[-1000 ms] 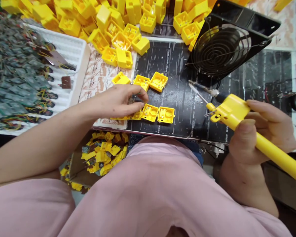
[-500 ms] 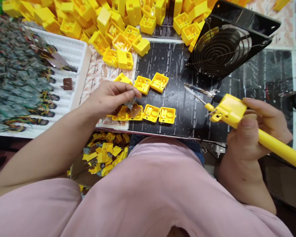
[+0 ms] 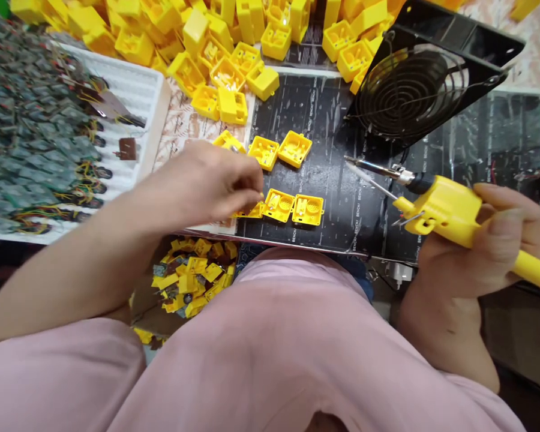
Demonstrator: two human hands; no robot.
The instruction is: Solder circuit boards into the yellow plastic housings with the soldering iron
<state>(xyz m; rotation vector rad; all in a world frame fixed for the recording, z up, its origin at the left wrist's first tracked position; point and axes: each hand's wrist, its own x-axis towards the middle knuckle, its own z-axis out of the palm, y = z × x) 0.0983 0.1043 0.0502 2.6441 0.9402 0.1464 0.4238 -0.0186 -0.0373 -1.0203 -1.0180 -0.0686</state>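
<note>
My right hand (image 3: 495, 249) is wrapped around a yellow soldering gun (image 3: 454, 207), its metal tip and thin feed tube pointing left above the black mat. My left hand (image 3: 207, 183) is closed, fingers curled down over the near row of small yellow plastic cases. Whatever its fingertips pinch is hidden behind the hand. Beside those fingertips lie two open yellow cases, one (image 3: 279, 206) next to the other (image 3: 309, 210), hollow side up. Farther back sit another open case (image 3: 263, 153) and a tilted one (image 3: 295, 149). My left hand partly covers more cases.
A black fan (image 3: 405, 90) stands at the back right. Yellow cases (image 3: 227, 75) are heaped along the back. At left, a white foam tray (image 3: 155, 90) carries many wired circuit boards (image 3: 36, 138). Below the table edge is a box of yellow parts (image 3: 198, 276).
My left hand has turned over and come down over the near cases, hiding the small boards seen there before. My right hand and the soldering gun have shifted slightly right.
</note>
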